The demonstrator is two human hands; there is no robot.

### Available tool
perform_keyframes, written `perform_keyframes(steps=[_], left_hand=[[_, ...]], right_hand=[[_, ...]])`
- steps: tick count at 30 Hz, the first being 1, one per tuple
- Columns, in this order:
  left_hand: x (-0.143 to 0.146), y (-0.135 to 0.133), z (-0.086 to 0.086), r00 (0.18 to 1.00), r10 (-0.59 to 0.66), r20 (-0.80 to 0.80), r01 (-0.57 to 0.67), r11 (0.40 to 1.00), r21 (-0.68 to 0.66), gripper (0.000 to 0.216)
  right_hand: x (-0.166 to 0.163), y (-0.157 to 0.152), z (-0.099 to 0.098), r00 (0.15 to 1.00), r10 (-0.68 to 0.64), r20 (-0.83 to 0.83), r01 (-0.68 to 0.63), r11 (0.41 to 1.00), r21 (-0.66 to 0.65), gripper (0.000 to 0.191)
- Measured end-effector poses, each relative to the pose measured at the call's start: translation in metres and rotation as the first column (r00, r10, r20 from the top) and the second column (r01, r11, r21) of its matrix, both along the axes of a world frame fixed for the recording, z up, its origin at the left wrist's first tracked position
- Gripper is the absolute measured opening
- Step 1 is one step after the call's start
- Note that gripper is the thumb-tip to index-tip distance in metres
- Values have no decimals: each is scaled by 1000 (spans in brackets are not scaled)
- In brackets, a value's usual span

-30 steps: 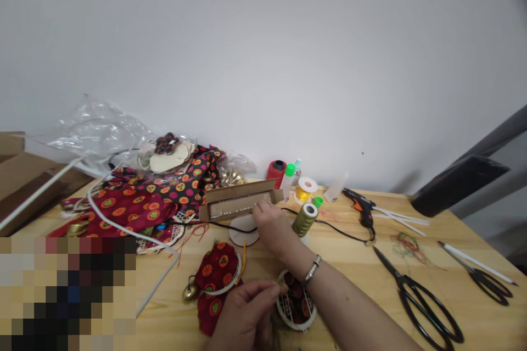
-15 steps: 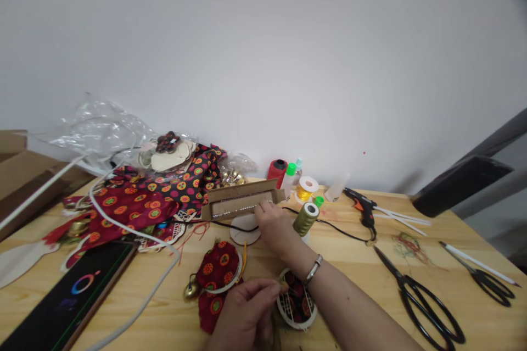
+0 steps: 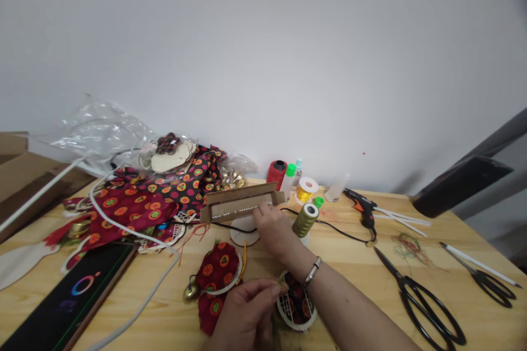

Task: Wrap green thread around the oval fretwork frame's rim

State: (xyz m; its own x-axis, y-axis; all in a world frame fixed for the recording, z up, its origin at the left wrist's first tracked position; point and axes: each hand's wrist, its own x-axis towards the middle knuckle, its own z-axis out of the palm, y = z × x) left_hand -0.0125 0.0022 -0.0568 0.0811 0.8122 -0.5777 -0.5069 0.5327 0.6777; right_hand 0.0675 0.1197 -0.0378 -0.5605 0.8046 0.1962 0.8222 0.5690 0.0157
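Note:
My right hand point(image 3: 276, 231) reaches to the right end of a narrow open cardboard box point(image 3: 239, 193). Its fingers are bent together at the near wall; whatever they grip is hidden. Small silvery dots run in a row along the box. Lower down, my left hand point(image 3: 249, 310) is closed in a pinch, with a small brownish-green bit at the fingertips that I cannot make out. Beside it on the left lies a red patterned fabric piece point(image 3: 219, 266) with a white rim and a brass bell point(image 3: 191, 289). To its right is a dark patterned oval piece point(image 3: 297, 304).
A green thread spool point(image 3: 306, 220) stands right of my right hand, and a white disc point(image 3: 244, 231) lies below the box. Black scissors point(image 3: 420, 301) and a glue gun point(image 3: 363, 208) are on the right. A phone point(image 3: 74, 301), white cable point(image 3: 148, 290) and patterned fabric point(image 3: 135, 202) are on the left.
My right hand has shifted very slightly at the box, and the box's left end has tipped a little lower. My left hand holds its pinch in the same place.

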Motion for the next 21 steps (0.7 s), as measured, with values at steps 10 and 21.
perform_keyframes(steps=[10,21], left_hand=[[1,-4,-12,996,-89,-8,89,995,43,38],[4,-6,18,998,-59,-10,59,993,101,30]], right_hand=[[-1,8,8,986,-64,-153,59,998,-36,24],[66,-78,31,633,-318,-706,61,930,-363,24]])
